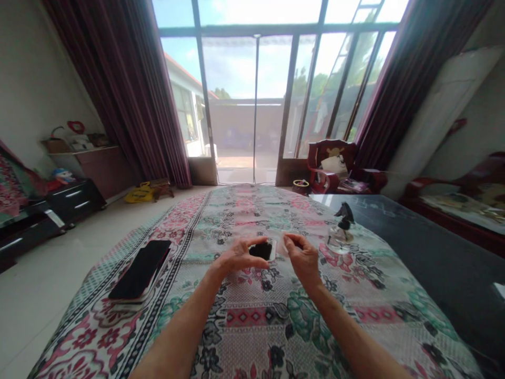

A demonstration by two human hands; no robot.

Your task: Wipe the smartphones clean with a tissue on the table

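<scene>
My left hand (240,253) grips a small clear box (272,249) from its left side, thumb below and fingers above. Dark stuff (260,250) fills most of the box; what kind it is, I cannot make out. Just to the right, my right hand (302,255) pinches a thin, see-through piece (281,245), perhaps a lid, apart from the box. Both hands are over the middle of the patterned tablecloth (252,337). Beyond my right hand stands a clear glass spray bottle (340,239) with a black trigger head (345,215).
A stack of dark, flat, phone-like slabs (141,270) lies on the cloth at left. To the right is a dark, glossy tabletop (414,252). A carved wooden chair (329,163) and glass doors (244,105) are beyond the far edge. A yellow bag (140,193) lies on the floor.
</scene>
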